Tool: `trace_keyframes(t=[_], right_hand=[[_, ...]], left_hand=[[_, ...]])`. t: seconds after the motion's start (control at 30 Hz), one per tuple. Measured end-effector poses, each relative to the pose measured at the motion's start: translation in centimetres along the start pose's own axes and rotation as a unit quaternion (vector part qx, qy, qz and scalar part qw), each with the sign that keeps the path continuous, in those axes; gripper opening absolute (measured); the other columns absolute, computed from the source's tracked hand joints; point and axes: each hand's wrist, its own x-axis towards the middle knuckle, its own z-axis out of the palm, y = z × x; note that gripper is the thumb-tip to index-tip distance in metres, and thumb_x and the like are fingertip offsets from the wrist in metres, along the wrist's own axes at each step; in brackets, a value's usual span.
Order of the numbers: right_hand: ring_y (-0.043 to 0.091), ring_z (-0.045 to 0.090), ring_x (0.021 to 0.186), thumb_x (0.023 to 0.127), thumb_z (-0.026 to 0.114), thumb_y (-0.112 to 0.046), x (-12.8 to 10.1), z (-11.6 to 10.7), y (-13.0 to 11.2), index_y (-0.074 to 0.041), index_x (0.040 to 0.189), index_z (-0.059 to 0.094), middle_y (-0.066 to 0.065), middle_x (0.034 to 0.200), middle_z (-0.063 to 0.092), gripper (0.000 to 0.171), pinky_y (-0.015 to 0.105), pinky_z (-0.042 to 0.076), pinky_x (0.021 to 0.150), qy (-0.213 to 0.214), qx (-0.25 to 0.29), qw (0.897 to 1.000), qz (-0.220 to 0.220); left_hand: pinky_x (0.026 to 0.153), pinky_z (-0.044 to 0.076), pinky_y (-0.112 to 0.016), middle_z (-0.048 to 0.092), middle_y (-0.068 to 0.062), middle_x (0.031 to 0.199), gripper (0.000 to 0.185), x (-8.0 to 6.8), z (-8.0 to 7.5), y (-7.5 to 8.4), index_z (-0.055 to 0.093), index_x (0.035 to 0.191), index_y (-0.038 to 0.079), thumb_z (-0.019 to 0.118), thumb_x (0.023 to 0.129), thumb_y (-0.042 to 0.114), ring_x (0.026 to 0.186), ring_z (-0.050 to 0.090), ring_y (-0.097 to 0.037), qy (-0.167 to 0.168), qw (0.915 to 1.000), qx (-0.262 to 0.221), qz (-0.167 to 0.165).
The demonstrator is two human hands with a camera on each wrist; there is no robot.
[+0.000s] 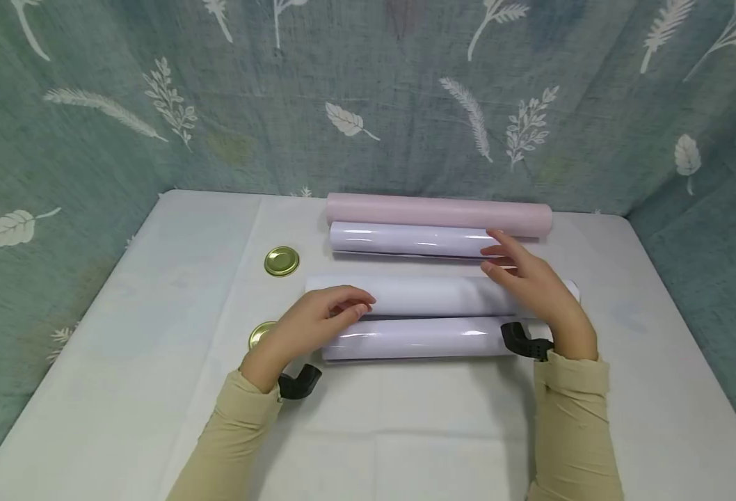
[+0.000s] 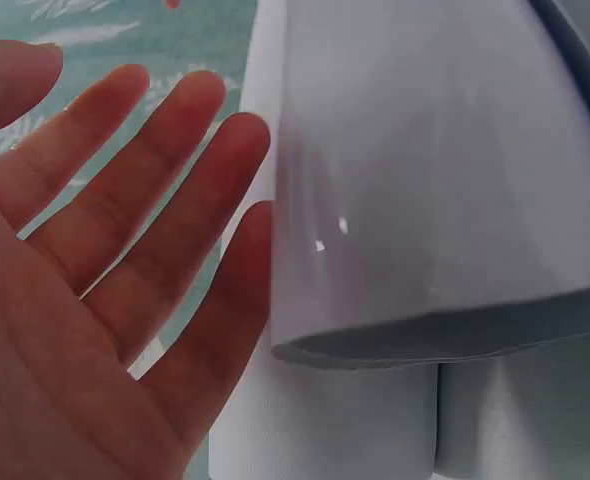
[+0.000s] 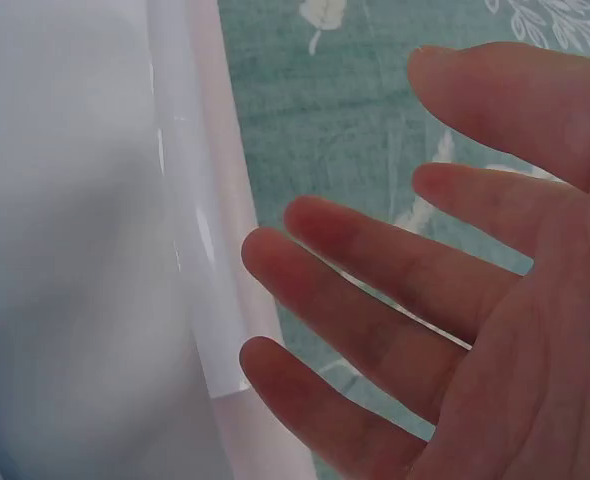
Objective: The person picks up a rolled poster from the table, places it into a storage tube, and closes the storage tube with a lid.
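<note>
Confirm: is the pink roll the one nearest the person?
No: in the head view the pink roll lies farthest back by the curtain, while a glossy white roll lies nearest the person.

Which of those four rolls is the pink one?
The pink roll lies farthest back, against the curtain; the other three are glossy white or pale lilac.

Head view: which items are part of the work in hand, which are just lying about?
In hand:
- left hand, fingers straight over the matte white roll
- right hand, open over that roll's other end
- glossy roll right in front of it

Lying about:
- pink roll
- glossy roll at the back
- gold lid
- second lid, partly hidden
</note>
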Motion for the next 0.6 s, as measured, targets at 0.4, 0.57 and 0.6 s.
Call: trace_keyframes(t=[0.4,0.57,0.6], right_hand=[[0.020,0.045,0.115,0.087,0.052,-0.046,0.9,1.6,-0.5,-0.027,0.141,0.024,0.003,0.127,0.047,0.064,0.043,0.037,0.092,-0.057,-0.027,0.998,0.005],[0.022,0.043,0.118,0.085,0.053,-0.047,1.1,2.3,-1.1,-0.023,0.141,0.024,0.007,0.129,0.047,0.067,0.044,0.034,0.094,-0.080,-0.049,0.996,-0.011],[0.022,0.042,0.119,0.085,0.054,-0.047,1.2,2.4,-1.2,-0.023,0.141,0.025,0.007,0.129,0.046,0.067,0.043,0.034,0.095,-0.084,-0.056,0.995,-0.013]], left_hand=[[0.087,0.041,-0.027,0.058,0.009,0.107,0.039,-0.1,1.2,-0.2,0.058,0.113,0.018,0.060,0.083,0.042,0.097,0.051,-0.005,-0.089,0.9915,0.095,-0.003],[0.084,0.040,-0.027,0.056,0.010,0.105,0.046,0.1,2.1,-0.4,0.055,0.115,0.021,0.068,0.075,0.041,0.094,0.049,-0.008,-0.127,0.9784,0.160,-0.031],[0.084,0.039,-0.027,0.055,0.009,0.106,0.049,0.1,2.2,-0.3,0.055,0.116,0.021,0.070,0.073,0.040,0.095,0.049,-0.009,-0.129,0.9761,0.170,-0.041]])
